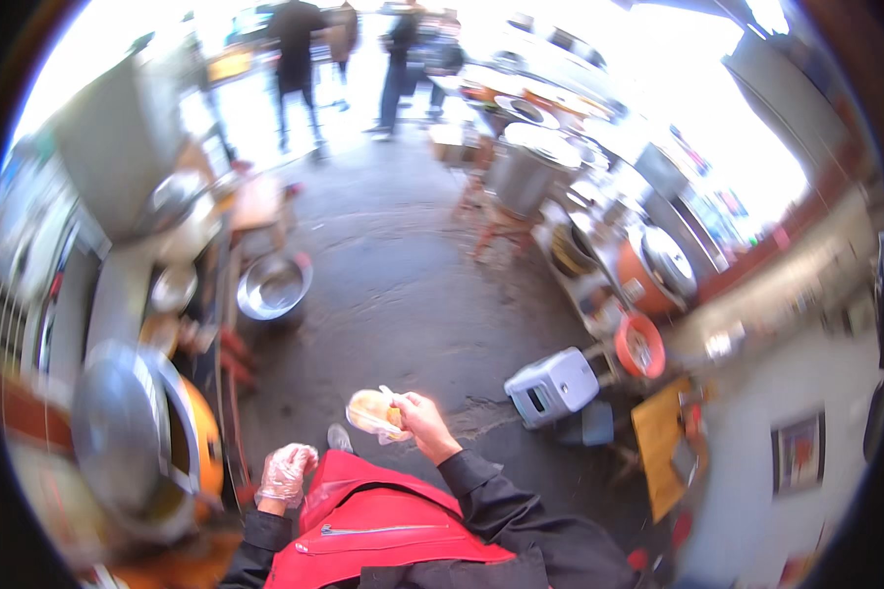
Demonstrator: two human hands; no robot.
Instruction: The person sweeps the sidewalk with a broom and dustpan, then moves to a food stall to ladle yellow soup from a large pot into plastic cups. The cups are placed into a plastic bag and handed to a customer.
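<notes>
My right hand [426,427], bare, grips a round flat bread [369,409] in a clear plastic bag [387,437], held out over the dark floor. Some yellow shows by the bread's edge near my fingers; what it is I cannot make out. On the left, my left hand [287,475] wears a thin clear plastic glove. Its fingers are curled in beside my red apron [390,526], and no object shows in them. One shoe [339,439] appears between the two hands.
Left of me stands a big orange pot [208,434] with a tilted metal lid [114,431]. A steel basin [274,287] sits farther ahead. To the right are a white bin [556,386], a red basin [639,344] and a tall metal pot [528,173]. Several people stand beyond the doorway.
</notes>
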